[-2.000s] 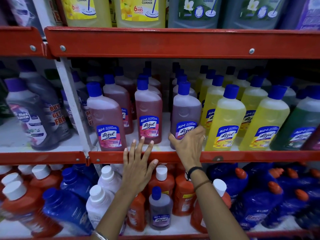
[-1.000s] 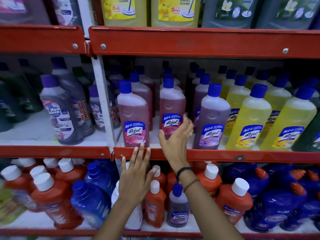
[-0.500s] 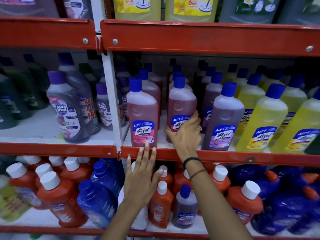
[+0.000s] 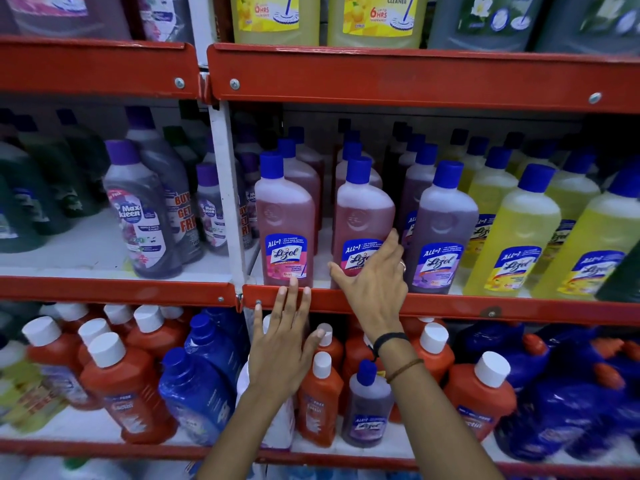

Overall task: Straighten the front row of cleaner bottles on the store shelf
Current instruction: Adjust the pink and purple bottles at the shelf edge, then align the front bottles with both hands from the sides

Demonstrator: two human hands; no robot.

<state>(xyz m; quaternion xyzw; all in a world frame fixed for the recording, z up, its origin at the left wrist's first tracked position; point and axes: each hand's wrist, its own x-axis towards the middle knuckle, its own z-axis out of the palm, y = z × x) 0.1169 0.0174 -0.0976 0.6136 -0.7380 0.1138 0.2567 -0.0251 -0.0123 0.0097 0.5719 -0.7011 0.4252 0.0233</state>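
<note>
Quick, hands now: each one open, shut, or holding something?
Left hand: open, straight fingers at the red shelf edge.
Right hand: grips the second pink bottle.

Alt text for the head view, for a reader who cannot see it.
A person's right hand grips the second pink bottle in the front row of a red store shelf. The left hand, fingers straight, reaches the shelf edge below the first pink bottle; a purple bottle and yellow bottles stand to the right.

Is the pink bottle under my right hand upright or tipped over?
Upright: the pink plastic cleaner bottle stands with its blue screw cap straight above its body, the right hand gripping its lower front.
</note>
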